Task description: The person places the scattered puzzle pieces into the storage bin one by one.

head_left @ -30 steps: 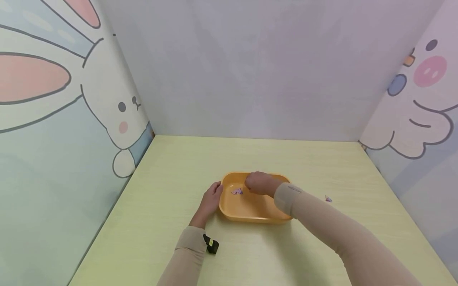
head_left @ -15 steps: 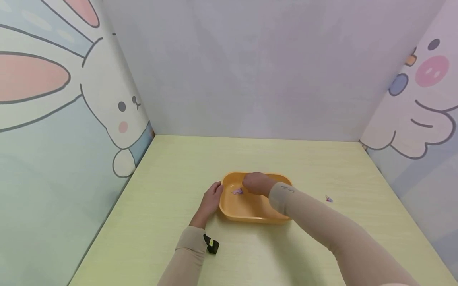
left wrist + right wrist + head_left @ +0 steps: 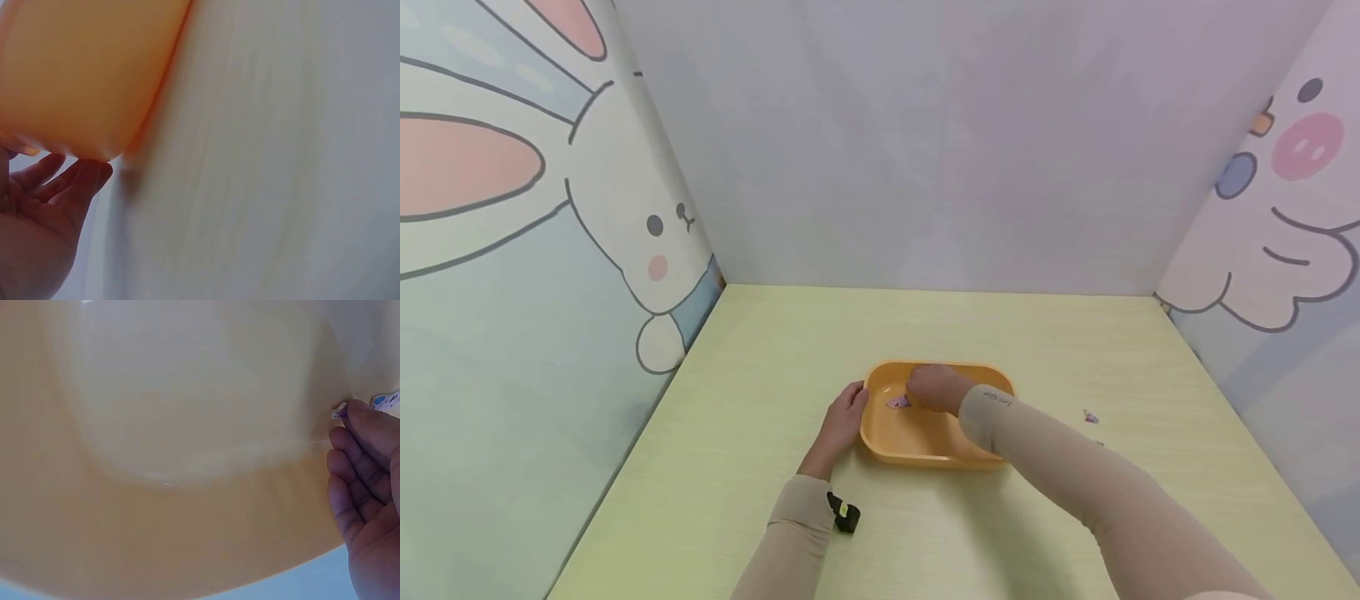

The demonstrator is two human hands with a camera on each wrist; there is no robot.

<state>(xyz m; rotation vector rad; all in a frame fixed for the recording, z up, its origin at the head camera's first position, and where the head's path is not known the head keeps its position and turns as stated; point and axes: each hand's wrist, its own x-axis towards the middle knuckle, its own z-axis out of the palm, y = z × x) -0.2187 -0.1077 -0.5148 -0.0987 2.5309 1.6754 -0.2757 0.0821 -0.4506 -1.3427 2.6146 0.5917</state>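
Observation:
An orange plastic tub point(image 3: 917, 460) stands on the table. At its left end, my left hand point(image 3: 841, 418) grips the wall, thumb at the rim; in the left wrist view, its fingers point(image 3: 78, 187) press the outside. My right hand point(image 3: 936, 387) reaches inside, near the far wall. Thumb and index finger pinch a small purple-and-white piece point(image 3: 340, 411), mostly hidden by the fingertips. To its left on the tub floor lies a flat purple-and-white piece point(image 3: 898, 402) with a patterned face. In the right wrist view, a patterned piece point(image 3: 385, 400) shows beside the thumb.
A small coloured piece point(image 3: 1091, 416) lies on the table right of the tub; another point(image 3: 1099, 443) peeks out by the right sleeve point(image 3: 1060, 458). A black device point(image 3: 846, 514) is at the left wrist. Walls with cartoon animals enclose the pale table point(image 3: 760, 350).
My right hand has shifted slightly left and lower inside the tub. The right sleeve has moved with it, uncovering part of a second piece on the table. The left hand keeps its place.

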